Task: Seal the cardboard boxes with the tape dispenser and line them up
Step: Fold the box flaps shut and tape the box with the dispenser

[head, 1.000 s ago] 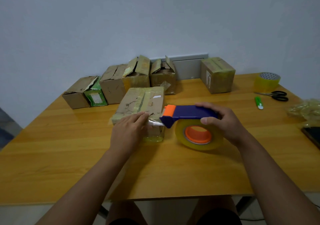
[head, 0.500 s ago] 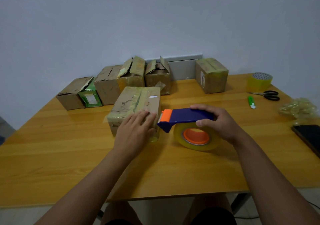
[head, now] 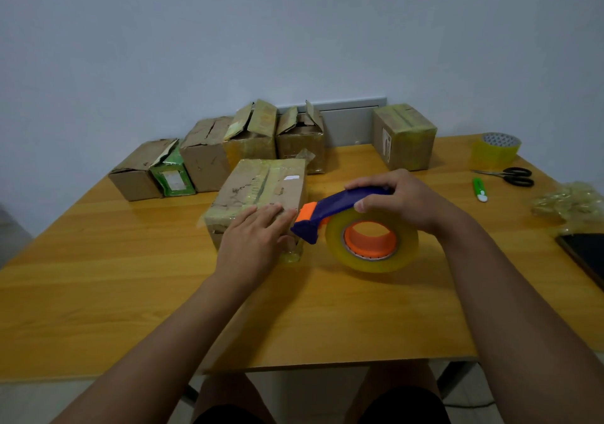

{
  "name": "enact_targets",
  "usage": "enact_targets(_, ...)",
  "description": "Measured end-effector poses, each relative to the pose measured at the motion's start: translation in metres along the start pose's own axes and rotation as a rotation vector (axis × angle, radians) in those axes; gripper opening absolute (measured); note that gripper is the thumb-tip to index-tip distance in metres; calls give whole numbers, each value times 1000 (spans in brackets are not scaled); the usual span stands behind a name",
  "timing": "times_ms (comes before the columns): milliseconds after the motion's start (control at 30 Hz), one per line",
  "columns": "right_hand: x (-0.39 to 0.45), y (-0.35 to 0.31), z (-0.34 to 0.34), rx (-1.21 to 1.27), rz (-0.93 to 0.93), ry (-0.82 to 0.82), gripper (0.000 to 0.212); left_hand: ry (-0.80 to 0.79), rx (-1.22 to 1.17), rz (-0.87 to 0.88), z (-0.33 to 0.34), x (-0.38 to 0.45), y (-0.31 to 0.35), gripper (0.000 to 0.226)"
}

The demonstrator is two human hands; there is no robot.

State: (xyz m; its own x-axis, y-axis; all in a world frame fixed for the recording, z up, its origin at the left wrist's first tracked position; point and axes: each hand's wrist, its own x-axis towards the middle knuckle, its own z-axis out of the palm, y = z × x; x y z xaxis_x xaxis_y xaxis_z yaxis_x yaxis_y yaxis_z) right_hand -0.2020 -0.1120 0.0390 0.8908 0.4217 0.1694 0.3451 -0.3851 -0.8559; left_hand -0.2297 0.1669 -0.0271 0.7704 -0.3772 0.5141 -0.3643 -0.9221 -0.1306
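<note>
A taped cardboard box lies at the middle of the wooden table. My left hand presses flat on its near right corner, fingers straight. My right hand grips the blue handle of the tape dispenser, whose orange-and-blue nose touches the box's right edge. The roll of clear tape on its orange hub stands on the table beside the box.
Several open-flapped boxes and a green packet stand in a row at the back left; a sealed box sits at the back right. A spare tape roll, scissors, a green cutter, crumpled tape and a phone lie right.
The dispenser has tilted, its nose dipping down against the box's right edge. My left hand slid toward the box's near right corner.
</note>
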Motion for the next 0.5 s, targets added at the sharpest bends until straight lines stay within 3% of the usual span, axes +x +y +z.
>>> enact_targets(500, -11, -6, -2, -27, 13, 15, 31, -21, -12, -43, -3, 1, -1, 41)
